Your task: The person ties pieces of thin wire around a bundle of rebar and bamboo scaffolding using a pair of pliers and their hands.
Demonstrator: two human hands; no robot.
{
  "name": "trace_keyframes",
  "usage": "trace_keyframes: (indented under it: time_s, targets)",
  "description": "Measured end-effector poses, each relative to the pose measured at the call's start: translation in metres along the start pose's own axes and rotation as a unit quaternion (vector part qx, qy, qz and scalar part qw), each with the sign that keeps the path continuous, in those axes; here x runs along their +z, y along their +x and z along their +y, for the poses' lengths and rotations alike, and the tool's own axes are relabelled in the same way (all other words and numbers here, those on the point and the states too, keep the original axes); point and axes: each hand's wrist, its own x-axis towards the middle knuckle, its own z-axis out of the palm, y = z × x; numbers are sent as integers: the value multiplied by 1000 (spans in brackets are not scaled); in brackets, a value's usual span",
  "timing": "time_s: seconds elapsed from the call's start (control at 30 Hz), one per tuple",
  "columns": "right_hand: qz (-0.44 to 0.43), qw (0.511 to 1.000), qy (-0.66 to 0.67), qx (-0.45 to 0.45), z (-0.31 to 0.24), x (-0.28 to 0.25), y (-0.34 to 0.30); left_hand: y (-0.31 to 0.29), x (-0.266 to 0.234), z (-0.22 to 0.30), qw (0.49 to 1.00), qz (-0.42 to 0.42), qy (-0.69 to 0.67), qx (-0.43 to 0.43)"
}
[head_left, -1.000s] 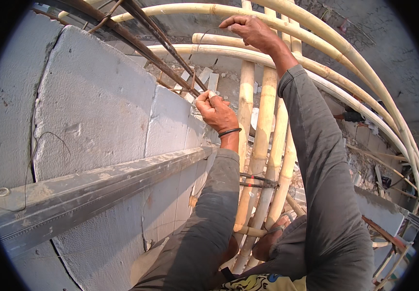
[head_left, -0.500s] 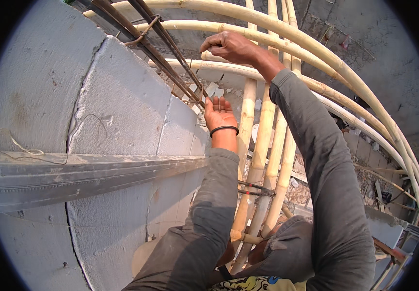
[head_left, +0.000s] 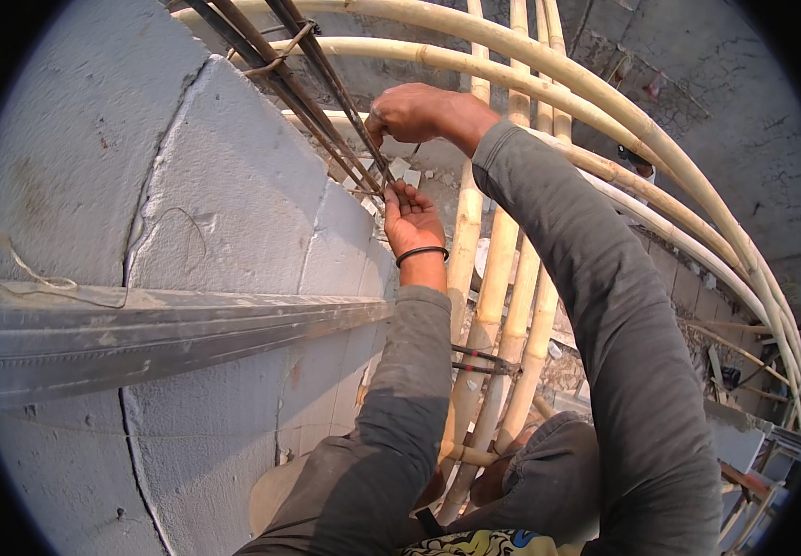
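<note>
Long dark steel reinforcing bars run down at a slant beside the block wall, crossed by a bent tie bar. My left hand, palm up with a black band at its wrist, has its curled fingers and thumb against the lower part of the bars. Whatever lies between those fingertips is too small to make out. Just above it, my right hand reaches in from the right, closed and bent downward, its fingertips by the bars. What its fingers hold is hidden.
A grey block wall fills the left, with a metal channel along it and a loose wire. Bamboo poles lie under my arms; others cross ahead. Rubble lies below the bars.
My right hand has moved left and down to the bars. My left hand's fingers have curled in more, and that hand has shifted slightly down.
</note>
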Motion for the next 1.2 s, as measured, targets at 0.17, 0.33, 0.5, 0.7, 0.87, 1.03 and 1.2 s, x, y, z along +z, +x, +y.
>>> trace_keyframes:
  time_s: [0.17,0.33,0.5,0.7,0.87,1.03,1.2]
  targets:
    - [74,997,22,11,6,11,-16,0,13,-3,987,53,145,49]
    - [182,981,57,36,13,35,-33,-3,28,-5,977,88,183,59]
    - [198,971,118,69,21,57,-36,-9,26,-1,977,93,183,63]
    - [235,930,254,120,13,87,-55,-6,24,-4,970,97,214,67]
    - [204,867,407,201,-15,113,-70,7,19,-3,987,9,163,-6]
    - [279,905,265,184,-34,115,-74,25,7,-6,991,-98,92,1]
    - [355,889,220,191,-38,105,-76,32,4,-6,992,-101,80,10]
